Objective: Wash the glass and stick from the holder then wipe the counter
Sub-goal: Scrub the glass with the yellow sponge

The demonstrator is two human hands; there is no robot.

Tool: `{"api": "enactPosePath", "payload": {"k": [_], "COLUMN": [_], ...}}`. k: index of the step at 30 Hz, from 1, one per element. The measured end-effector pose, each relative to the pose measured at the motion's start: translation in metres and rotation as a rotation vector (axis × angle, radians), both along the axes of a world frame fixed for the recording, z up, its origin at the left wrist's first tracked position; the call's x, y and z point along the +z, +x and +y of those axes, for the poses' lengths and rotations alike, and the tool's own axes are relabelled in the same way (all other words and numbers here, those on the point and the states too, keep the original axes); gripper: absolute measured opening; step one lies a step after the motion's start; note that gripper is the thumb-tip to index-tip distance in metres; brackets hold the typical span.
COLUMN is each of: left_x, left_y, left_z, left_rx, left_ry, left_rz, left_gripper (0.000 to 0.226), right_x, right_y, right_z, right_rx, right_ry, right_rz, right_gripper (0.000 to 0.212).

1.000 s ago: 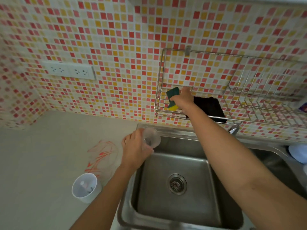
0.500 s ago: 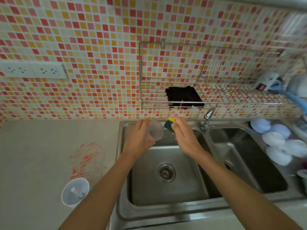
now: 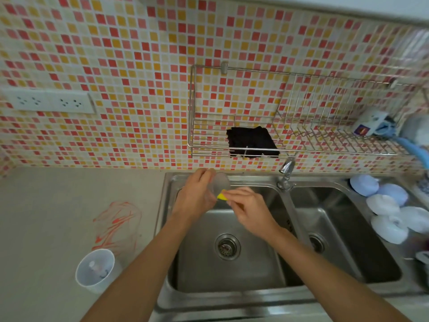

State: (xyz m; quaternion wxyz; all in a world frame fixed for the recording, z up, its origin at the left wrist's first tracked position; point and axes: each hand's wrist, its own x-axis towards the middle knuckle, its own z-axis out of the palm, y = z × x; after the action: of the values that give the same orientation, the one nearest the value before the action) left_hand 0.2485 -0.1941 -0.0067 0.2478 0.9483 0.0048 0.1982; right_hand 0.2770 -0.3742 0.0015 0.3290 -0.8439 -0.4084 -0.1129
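Left hand (image 3: 197,196) has its fingers wrapped around the glass (image 3: 220,183) over the left sink basin (image 3: 232,263), mouth facing right, and the right hand (image 3: 249,211) pinches the sponge (image 3: 222,196) right at its rim.

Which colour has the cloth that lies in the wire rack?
Black; the cloth shows best in the head view.

A black cloth (image 3: 251,142) lies in the wire rack (image 3: 301,117) above the faucet (image 3: 286,173).
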Motion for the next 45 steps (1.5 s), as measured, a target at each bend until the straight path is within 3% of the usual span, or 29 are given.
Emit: {"api": "enactPosePath", "payload": {"k": [3, 7, 9, 11, 14, 16, 21, 27, 31, 36, 41, 45], "left_x": [0.001, 0.003, 0.004, 0.005, 0.002, 0.000, 0.002, 0.004, 0.007, 0.006, -0.003, -0.009], "left_y": [0.005, 0.012, 0.016, 0.019, 0.022, 0.022, 0.024, 0.030, 0.033, 0.031, 0.029, 0.031], "left_z": [-0.005, -0.012, -0.015, -0.016, -0.014, -0.014, -0.020, -0.013, -0.014, -0.016, -0.021, -0.013], "left_rx": [-0.031, -0.065, -0.071, -0.077, -0.058, -0.076, -0.124, -0.161, -0.205, -0.129, -0.012, -0.003], "left_ry": [0.051, 0.114, 0.099, 0.088, 0.103, 0.129, 0.127, 0.032, -0.020, -0.213, -0.194, -0.001], "left_rz": [-0.013, -0.005, -0.008, -0.005, -0.001, 0.010, 0.001, 0.055, 0.105, 0.160, 0.050, -0.031], "left_gripper": [0.067, 0.069, 0.069, 0.068, 0.067, 0.065, 0.066, 0.072, 0.079, 0.094, 0.098, 0.084], "right_x": [0.006, 0.017, 0.017, 0.012, 0.002, 0.002, 0.007, -0.003, -0.009, -0.010, -0.004, -0.001], "right_y": [0.006, 0.040, 0.047, 0.043, 0.028, 0.030, 0.065, 0.057, 0.063, 0.061, 0.055, 0.045], "right_z": [-0.009, -0.022, -0.022, -0.021, -0.018, -0.022, -0.030, -0.038, -0.034, -0.027, -0.021, -0.021], "right_rx": [0.061, 0.116, 0.096, 0.092, 0.028, 0.045, 0.157, 0.245, 0.205, 0.129, 0.139, 0.103], "right_ry": [-0.045, -0.348, -0.400, -0.304, -0.025, -0.010, -0.381, -0.369, -0.325, -0.196, -0.177, -0.095], "right_rz": [0.028, -0.344, -0.386, -0.291, 0.141, 0.220, -0.336, -0.285, -0.399, -0.488, -0.357, 0.049], "right_gripper": [0.028, 0.034, 0.038, 0.034, 0.027, 0.026, 0.036, 0.033, 0.017, 0.021, 0.023, 0.029]}}
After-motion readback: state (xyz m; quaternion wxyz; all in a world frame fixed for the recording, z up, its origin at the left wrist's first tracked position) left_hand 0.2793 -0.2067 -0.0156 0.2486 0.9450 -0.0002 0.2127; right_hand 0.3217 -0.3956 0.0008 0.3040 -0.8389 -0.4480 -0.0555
